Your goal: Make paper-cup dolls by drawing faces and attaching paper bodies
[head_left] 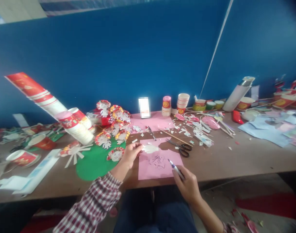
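Several decorated paper pieces [119, 127] lie to the left of your work, some of them on the green sheet [89, 168] and others farther away on the table [223, 152]. They have red and yellow borders, and the nearest piece [116, 154] shows also drawn lines on its white middle, so I judge that this part of the work is well advanced. The piece in your hand seems less complete: on its visible side the white paper piece [151, 149] has no coloured border, and I see no lines on it, although it is too blurred to be certain. Below it, the pink sheet [144, 173] already carries a dark drawing [157, 161] — whether this drawing is finished, I cannot tell.

Your left hand [131, 153] has the thumb and the forefinger closed together on the left edge of the white paper piece, which is over the far part of the pink sheet. Your right hand [188, 184] is closed around the pen [176, 169], with the fingers bent about its body. The tip points far and to the left, just beside the right side of the drawing; I cannot tell if it touches the sheet. Neither hand holds the scissors [185, 150] — they lie at the far right of the pink sheet, near the wooden stick [179, 137].
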`<state>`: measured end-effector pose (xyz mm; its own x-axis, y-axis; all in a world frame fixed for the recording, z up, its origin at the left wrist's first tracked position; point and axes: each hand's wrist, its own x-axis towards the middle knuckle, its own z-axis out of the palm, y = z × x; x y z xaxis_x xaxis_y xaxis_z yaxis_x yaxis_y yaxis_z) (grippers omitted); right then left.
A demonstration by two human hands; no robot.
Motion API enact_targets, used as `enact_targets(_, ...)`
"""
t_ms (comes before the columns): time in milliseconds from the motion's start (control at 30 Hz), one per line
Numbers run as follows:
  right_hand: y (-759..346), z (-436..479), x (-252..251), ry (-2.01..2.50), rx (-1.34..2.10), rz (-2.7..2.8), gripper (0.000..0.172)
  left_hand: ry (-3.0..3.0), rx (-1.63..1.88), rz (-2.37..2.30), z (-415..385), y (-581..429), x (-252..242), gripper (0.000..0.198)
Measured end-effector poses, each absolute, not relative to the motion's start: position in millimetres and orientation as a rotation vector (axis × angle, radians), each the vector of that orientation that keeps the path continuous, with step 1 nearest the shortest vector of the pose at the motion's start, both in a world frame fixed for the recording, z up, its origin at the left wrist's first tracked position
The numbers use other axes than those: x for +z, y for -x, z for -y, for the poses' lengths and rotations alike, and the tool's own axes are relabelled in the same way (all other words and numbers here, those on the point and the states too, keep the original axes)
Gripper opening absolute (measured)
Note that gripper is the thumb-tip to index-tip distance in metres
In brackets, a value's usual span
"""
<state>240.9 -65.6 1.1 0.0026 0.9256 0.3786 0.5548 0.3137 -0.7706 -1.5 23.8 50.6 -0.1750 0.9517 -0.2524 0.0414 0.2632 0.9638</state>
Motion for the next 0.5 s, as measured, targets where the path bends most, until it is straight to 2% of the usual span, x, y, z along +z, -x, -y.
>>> enact_targets(233,-221,54,26,1.324,0.851,1.326,0.028,-0.832,1.1,-1.401,18,-17,40,0.039)
enact_targets(500,-201,45,19,1.18,1.126,0.976,0.029,-0.719,1.087,-1.322,42,-33,39,0.042)
